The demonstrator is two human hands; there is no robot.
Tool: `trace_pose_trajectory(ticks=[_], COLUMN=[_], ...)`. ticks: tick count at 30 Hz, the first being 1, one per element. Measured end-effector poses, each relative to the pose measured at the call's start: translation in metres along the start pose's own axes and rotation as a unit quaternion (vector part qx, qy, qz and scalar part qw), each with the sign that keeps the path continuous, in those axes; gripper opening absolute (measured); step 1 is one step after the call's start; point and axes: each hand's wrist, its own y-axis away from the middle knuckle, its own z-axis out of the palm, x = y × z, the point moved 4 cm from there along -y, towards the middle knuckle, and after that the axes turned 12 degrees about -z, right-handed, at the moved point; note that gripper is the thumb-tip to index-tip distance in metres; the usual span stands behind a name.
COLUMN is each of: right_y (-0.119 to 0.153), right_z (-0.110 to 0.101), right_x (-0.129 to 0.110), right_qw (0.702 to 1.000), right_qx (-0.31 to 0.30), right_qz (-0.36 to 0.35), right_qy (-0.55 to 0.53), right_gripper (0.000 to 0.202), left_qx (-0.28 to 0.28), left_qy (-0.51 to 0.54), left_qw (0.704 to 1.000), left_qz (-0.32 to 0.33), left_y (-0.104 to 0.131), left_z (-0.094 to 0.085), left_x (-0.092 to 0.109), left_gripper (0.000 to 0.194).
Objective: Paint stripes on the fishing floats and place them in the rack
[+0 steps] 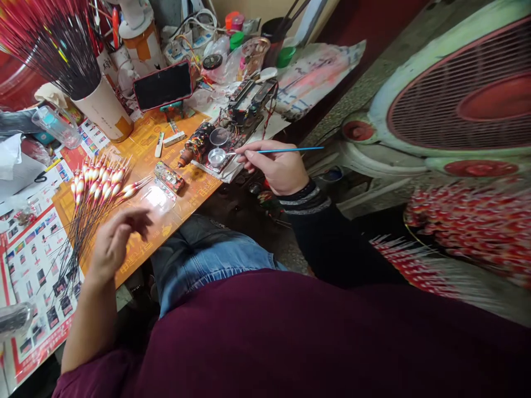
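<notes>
Pinched between the fingers of my right hand (pixel 274 166) is a thin blue brush (pixel 296 149); its tip reaches the small round silver dish (pixel 217 157) at the table's right edge. My left hand (pixel 118 240) hovers near the table's front edge, fingers loosely curled and apart, with nothing seen in them. Just behind it lies a bundle of white, yellow and red floats (pixel 102 179) with long dark stems. Between the two hands sit a paint-spotted block (pixel 169 177) and a shiny clear plate (pixel 160 199).
A phone (pixel 164 85) leans on a stand behind. At the back left, a white cup (pixel 103 110) holds many dark stems. A paint-crusted device (pixel 251 102) stands behind the dish. To the right are a large fan (pixel 464 94) and red-and-white floats (pixel 473 232).
</notes>
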Motion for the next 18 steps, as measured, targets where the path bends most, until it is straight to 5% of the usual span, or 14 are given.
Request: trace_pose_trajectory(ticks=[2,4,9,15,18], right_y=[0.001,0.002,0.011,0.03,0.033], right_z=[-0.003,-0.005,0.005,0.052,0.081], right_x=[0.001,0.0,-0.014,-0.03,-0.036], right_qw=[1.0,0.999,0.989,0.985,0.978], right_qx=[0.012,0.045,0.119,0.044,0.001], right_qz=[0.006,0.0,-0.062,-0.142,-0.178], right_qy=[-0.004,-0.021,-0.065,-0.09,-0.11], right_gripper=[0.019,0.015,0.013,0.017,0.018], left_qx=[-0.205,-0.372,-0.563,-0.619,-0.577], left_qy=[0.182,0.31,0.4,0.424,0.503], left_qw=[0.961,0.872,0.709,0.644,0.624], left_qz=[-0.026,-0.066,-0.141,-0.149,-0.159], left_y=[0.023,0.047,0.076,0.077,0.077], left_z=[0.047,0.089,0.138,0.145,0.152], left_x=[0.016,0.033,0.066,0.068,0.056], left_gripper=[0.07,0.081,0.106,0.089,0.07])
